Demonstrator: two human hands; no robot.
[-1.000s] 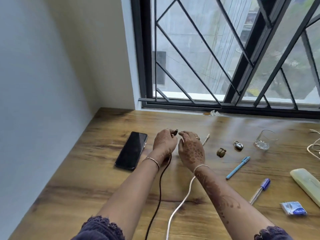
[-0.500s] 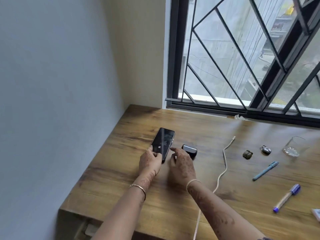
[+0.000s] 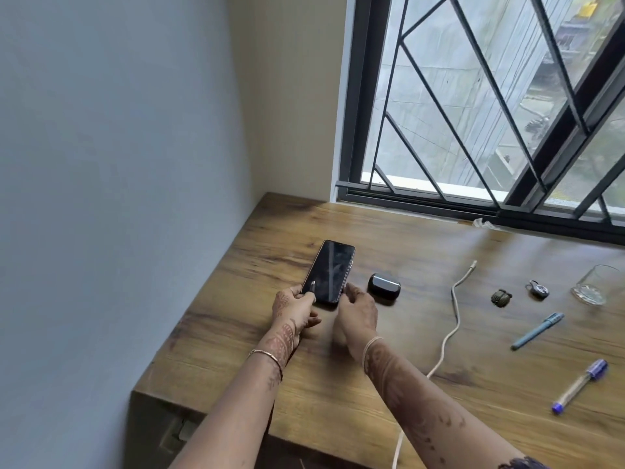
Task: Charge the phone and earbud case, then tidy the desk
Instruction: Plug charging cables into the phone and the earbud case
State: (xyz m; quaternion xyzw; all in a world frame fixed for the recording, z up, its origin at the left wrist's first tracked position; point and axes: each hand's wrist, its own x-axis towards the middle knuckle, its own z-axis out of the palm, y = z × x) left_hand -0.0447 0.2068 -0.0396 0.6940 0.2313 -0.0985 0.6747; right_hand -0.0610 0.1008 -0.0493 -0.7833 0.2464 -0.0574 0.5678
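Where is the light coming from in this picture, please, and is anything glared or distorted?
Head view throughout: daylight comes through the barred window at upper right; the phone screen shows a pale reflection; the wide lens slants the window bars; the right hand throws a soft shadow on the desk.

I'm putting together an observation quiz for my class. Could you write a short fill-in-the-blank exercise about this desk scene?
1. The left hand pinches a small plug at the near end of the ___, while the right hand holds its near corner.
2. The earbud case sits just to the ___ of the phone.
3. The far end of the white cable is plugged into ___.

Missing words: phone; right; nothing.
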